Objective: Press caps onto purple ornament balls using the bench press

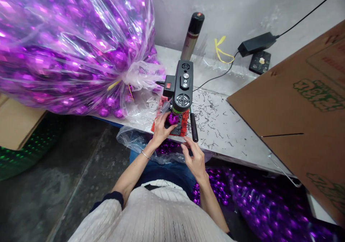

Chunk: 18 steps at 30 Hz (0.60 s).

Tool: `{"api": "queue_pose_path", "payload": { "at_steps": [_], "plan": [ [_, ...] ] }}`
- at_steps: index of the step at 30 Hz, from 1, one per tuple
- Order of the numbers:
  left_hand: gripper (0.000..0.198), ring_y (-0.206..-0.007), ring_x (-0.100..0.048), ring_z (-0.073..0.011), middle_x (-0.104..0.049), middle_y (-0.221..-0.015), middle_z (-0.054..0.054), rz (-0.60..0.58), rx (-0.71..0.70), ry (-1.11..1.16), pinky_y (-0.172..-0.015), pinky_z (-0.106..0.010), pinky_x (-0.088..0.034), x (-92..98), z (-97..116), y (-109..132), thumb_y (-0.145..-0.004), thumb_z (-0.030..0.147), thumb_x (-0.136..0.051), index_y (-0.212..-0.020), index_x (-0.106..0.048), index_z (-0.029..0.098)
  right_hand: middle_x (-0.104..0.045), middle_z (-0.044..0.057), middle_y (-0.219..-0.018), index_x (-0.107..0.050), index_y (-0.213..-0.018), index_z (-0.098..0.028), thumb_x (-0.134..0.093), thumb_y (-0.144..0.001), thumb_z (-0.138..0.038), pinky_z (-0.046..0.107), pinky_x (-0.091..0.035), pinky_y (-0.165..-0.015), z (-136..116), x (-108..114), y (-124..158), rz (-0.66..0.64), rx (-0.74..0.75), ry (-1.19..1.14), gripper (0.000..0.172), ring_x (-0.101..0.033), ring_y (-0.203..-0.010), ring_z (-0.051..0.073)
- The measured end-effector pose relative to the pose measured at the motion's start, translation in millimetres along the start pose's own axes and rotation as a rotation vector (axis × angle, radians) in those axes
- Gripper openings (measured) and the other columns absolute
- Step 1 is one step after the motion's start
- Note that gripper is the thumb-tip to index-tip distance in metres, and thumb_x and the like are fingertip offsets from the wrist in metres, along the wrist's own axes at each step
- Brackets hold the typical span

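My left hand [161, 129] has its thumb and fingers around a shiny purple faceted bauble [173, 118]. The bauble sits directly under the round head of a small black bench machine [183, 85], which has a red switch and vent grilles; whether the two touch I cannot tell. Under the machine lies a red mat [184, 122] strewn with dark bits. Close to the table's front edge, my right hand [194, 158] is open, fingers apart and holding nothing. Its fingertips are just below the machine's black lever handle [193, 128].
A big clear bag [81, 55] of purple baubles fills the left. Behind the machine stands a dark-capped bottle [192, 35]. Small black wire bits litter the white table [229, 121]. A power adapter [256, 44] lies near a cardboard box [299, 102]; more purple baubles [264, 206] are below.
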<state>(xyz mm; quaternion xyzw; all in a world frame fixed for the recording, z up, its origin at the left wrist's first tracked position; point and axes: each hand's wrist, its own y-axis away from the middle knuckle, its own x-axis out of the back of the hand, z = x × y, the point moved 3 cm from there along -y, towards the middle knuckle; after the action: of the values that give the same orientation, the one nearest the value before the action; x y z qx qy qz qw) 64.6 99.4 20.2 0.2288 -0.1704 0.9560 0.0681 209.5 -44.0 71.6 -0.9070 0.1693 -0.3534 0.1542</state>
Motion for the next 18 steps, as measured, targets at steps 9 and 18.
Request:
{"api": "queue_pose_path", "payload": {
  "at_steps": [9,18],
  "plan": [
    [0.065,-0.131,-0.061,-0.0317,-0.067,-0.138,-0.015,-0.016,-0.041,0.066,-0.116,-0.049,-0.043,-0.6,-2,-2,-0.084,0.052,-0.079,-0.138,-0.061,0.02,-0.064,0.011,-0.133,-0.052,-0.14,-0.03,-0.074,-0.088,-0.045,0.039,-0.064,-0.081,-48,33,-79,0.251,0.458,0.108,0.058,-0.071,-0.106,0.024],
    [0.064,-0.127,-0.063,-0.0322,-0.069,-0.133,-0.015,0.002,-0.036,0.077,-0.114,-0.049,-0.044,-3.6,-4,-1,-0.084,0.057,-0.077,-0.135,-0.064,0.022,-0.064,0.002,-0.073,-0.053,-0.081,-0.025,-0.043,-0.101,-0.023,0.03,-0.044,-0.06,-45,-5,-90,0.314,0.567,0.065,0.023,-0.056,-0.062,0.014]
  ]
}}
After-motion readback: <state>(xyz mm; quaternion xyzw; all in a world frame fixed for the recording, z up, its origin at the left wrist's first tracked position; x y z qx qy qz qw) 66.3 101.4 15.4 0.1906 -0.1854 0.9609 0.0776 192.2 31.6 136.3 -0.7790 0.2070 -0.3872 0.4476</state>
